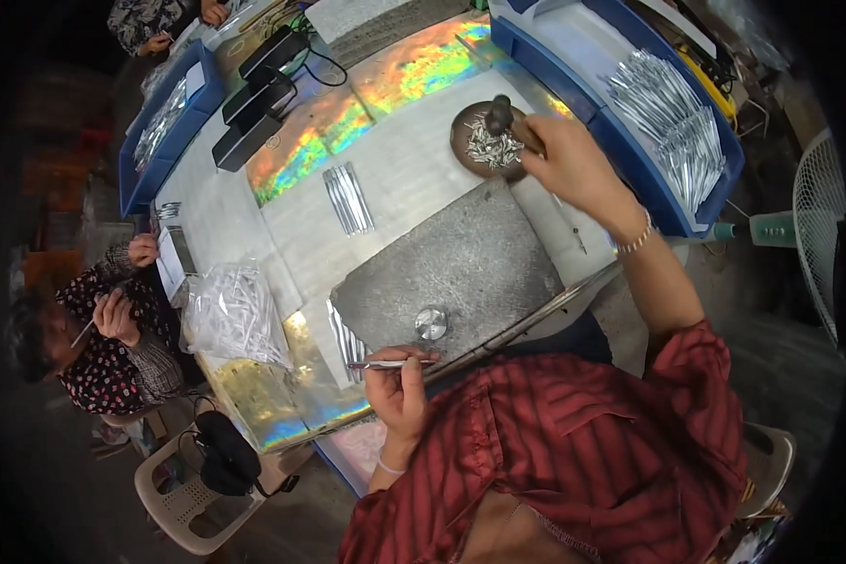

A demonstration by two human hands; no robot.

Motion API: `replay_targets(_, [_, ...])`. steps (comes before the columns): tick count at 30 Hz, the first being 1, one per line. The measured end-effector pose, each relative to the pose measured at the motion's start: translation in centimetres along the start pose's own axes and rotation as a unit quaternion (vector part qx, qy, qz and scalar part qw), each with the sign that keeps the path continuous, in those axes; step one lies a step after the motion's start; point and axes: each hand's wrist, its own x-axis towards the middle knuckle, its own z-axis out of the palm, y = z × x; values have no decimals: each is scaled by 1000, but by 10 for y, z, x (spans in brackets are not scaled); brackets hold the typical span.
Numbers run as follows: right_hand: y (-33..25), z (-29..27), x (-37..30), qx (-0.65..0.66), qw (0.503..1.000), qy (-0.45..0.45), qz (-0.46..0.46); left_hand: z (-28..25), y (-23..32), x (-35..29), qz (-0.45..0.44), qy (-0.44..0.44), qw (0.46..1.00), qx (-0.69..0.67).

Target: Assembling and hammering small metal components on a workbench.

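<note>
I count two blue bins (562,73), far left and far right, holding silver sticks (677,132) too crowded to count. One grey slab (451,254) lies near. Beyond it, one brown bowl (459,143) of metal bits (485,150) is partly hidden by a hammer (515,127), wrapped in the right hand's (578,164) fingers. The left hand (398,399) pinches one slim rod (378,364), its middle covered by the thumb, at the slab's near edge.

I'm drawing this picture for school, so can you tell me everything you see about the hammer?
The hammer has a dark, rounded head that looks like metal and a brown handle that looks wooden. The person's right hand grips the handle and hides part of it. The handle slants down to the right in the picture. The head appears over a brown bowl of small silvery pieces; I can't tell whether it touches them.
</note>
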Motion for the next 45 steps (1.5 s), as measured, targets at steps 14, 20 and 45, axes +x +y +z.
replay_targets(14, [35,43,44,-95,995,-32,-15,-5,-7,-12,34,-21,999,2])
replay_targets(20, [32,40,47,-79,996,-26,-11,-7,-7,-8,42,-18,999,17])
replay_targets(45, [32,23,32,130,991,1,11,-34,22,-15,-27,-27,993,-113])
